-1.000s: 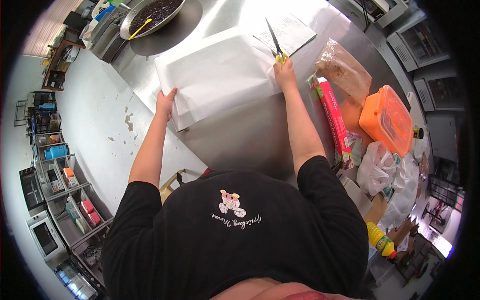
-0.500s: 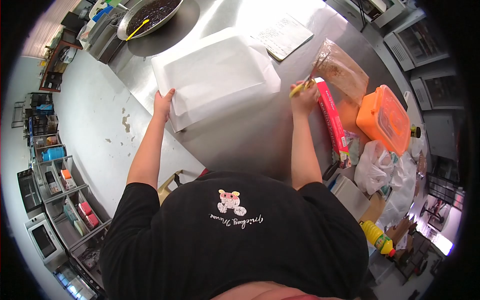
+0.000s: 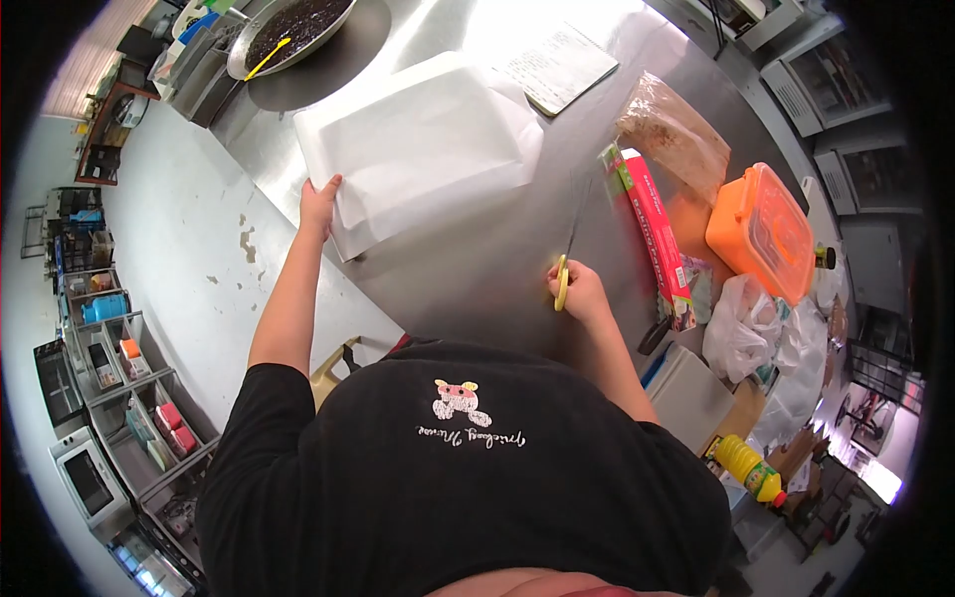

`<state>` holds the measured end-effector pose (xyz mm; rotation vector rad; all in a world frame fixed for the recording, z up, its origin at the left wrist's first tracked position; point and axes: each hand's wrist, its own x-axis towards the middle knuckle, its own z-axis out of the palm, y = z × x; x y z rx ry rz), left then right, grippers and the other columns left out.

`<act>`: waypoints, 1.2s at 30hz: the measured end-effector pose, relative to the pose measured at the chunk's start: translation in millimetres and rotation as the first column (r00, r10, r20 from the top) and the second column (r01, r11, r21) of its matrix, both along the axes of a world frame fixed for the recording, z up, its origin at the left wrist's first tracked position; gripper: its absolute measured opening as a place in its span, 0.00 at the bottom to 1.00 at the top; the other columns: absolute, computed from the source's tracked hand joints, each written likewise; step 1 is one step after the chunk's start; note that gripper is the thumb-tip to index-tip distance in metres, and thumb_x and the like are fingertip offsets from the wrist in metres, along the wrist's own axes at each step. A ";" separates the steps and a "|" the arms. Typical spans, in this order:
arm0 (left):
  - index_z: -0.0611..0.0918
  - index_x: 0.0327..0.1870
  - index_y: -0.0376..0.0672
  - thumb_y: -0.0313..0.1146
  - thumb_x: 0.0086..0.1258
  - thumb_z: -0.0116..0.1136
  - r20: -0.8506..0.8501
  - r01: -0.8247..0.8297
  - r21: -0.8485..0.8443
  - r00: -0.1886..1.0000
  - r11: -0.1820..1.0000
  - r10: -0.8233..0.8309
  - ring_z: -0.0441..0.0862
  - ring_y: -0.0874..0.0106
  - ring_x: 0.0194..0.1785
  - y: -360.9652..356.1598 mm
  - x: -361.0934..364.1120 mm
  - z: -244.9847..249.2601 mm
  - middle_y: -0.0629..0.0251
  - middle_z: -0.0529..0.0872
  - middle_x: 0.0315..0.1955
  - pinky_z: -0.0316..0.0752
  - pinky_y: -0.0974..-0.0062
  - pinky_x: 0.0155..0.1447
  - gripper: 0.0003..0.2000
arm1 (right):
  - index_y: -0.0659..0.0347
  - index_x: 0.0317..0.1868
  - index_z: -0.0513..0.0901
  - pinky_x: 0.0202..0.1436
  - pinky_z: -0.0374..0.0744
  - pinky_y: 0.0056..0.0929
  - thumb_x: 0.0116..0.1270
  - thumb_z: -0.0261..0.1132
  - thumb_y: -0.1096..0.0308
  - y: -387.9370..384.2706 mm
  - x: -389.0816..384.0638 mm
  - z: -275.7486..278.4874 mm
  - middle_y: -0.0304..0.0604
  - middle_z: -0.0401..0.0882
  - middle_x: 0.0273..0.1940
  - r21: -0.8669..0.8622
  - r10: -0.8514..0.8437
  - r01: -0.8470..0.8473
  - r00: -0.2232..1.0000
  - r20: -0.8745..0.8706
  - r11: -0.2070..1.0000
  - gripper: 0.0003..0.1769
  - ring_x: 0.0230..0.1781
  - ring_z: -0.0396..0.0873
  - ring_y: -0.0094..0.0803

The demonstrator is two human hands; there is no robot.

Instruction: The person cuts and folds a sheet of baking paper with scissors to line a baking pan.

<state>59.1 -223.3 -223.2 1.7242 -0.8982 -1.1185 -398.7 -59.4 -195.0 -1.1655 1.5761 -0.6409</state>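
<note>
My left hand (image 3: 318,207) pinches the lower left edge of a white paper sheet (image 3: 418,149), thumb on top. The sheet lies over what looks like a shallow rectangular tray, mostly hidden beneath it, on the steel table (image 3: 448,269). Closed around the yellow handles of a pair of scissors (image 3: 562,283) is my right hand (image 3: 582,292), to the right of the sheet and nearer my body. The scissor blades point away from me, blurred. A red baking paper box (image 3: 652,229) lies right of the scissors.
A pan of dark filling (image 3: 298,30) with a yellow utensil stands at the far left. Farther back lies a notebook (image 3: 560,68). On the right are a plastic bag (image 3: 673,129), an orange container (image 3: 761,234), white bags (image 3: 741,328) and a yellow bottle (image 3: 746,468).
My right hand has moved down and left with the scissors, away from the red box. The sheet's right side has shifted slightly left, with my left hand still on its edge.
</note>
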 end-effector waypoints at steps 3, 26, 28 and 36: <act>0.68 0.57 0.32 0.38 0.61 0.66 -0.006 0.006 -0.016 1.000 1.000 -0.006 0.78 0.66 0.46 0.6 -1.0 0.9 0.54 0.79 0.47 0.74 0.70 0.50 0.28 | 0.64 0.33 0.79 0.31 0.73 0.24 0.54 0.63 0.69 -0.4 -10.4 7.4 0.36 0.76 0.25 0.181 0.120 -0.133 0.990 0.080 0.974 0.08 0.25 0.74 0.23; 0.70 0.55 0.32 0.39 0.60 0.67 0.002 -0.003 -0.028 1.000 1.000 0.003 0.79 0.66 0.46 2.8 -5.8 6.2 0.54 0.80 0.46 0.74 0.70 0.50 0.28 | 0.59 0.27 0.74 0.20 0.69 0.22 0.66 0.56 0.53 -69.1 -9.8 17.3 0.39 0.76 0.20 0.391 0.142 -0.270 0.935 0.326 0.880 0.18 0.18 0.74 0.24; 0.69 0.55 0.32 0.39 0.60 0.67 0.011 -0.007 -0.023 1.000 1.000 0.007 0.79 0.66 0.46 2.5 -5.2 6.1 0.54 0.80 0.46 0.74 0.70 0.50 0.28 | 0.59 0.26 0.74 0.19 0.68 0.21 0.66 0.56 0.52 -69.0 -9.7 16.2 0.39 0.75 0.20 0.387 0.134 -0.257 0.939 0.317 0.885 0.19 0.18 0.73 0.23; 0.69 0.55 0.32 0.39 0.60 0.67 -0.005 -0.016 0.001 1.000 1.000 0.016 0.79 0.66 0.46 2.1 -4.5 5.3 0.54 0.80 0.46 0.75 0.69 0.50 0.28 | 0.59 0.25 0.73 0.19 0.67 0.20 0.66 0.56 0.54 -68.5 -13.6 19.8 0.36 0.74 0.19 0.381 0.129 -0.235 0.950 0.283 0.894 0.18 0.18 0.73 0.23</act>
